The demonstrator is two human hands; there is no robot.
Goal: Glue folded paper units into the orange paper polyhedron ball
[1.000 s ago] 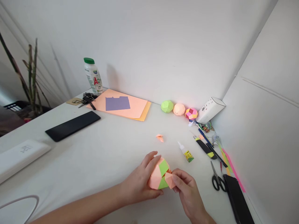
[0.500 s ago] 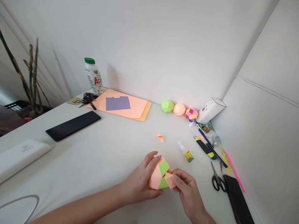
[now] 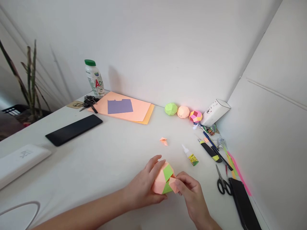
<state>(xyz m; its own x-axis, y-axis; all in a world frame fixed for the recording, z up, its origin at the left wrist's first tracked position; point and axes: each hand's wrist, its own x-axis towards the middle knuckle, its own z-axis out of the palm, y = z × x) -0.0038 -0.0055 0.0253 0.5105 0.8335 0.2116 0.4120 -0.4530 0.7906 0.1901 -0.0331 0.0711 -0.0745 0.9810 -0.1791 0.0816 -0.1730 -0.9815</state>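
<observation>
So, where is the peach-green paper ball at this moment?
In the head view, the paper ball is low, just right of centre, between the left hand and right hand.

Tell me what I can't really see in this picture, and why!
Head view:
Left side of the paper ball: hidden by the left hand.
Some fingertips of the right hand: hidden behind the peach flap and thumb.
Small print on the yellow-labelled bottle: too small.
Near end of the black slab: cut off by the bottom edge.
Left end of the white box: cut off by the left edge.
</observation>
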